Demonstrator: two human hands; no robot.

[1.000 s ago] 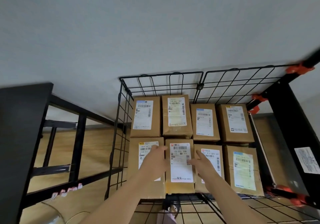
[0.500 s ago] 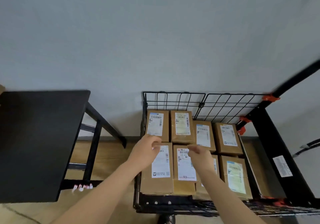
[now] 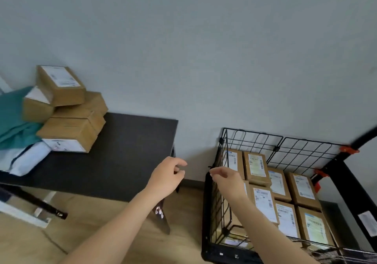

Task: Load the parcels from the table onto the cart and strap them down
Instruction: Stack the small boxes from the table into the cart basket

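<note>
hovering hands: left hand (image 3: 165, 179) and right hand (image 3: 226, 179) both held in the air, empty, in the gap between table and cart
left hand fingers: loosely curled, thumb apart from the rest, gripping nothing; it sits just off the table's right end
right hand fingers: loosely bent, tips drawn near each other, holding nothing; it sits in front of the cart's left wire wall
table (image 3: 122, 157): black top, left of the cart, against a grey wall
parcels on the table (image 3: 67, 110): brown cardboard boxes in an untidy pile at the far left end, the top box tilted, white labels showing on some
soft packages (image 3: 18, 133): a teal one and a white one, lying beside the pile at the table's left edge
cart (image 3: 285, 153): black wire-mesh sides, orange clips on the right frame
parcels in the cart (image 3: 281, 198): brown boxes with white labels facing up, packed close in rows, touching one another
floor (image 3: 71, 233): light wood
</note>
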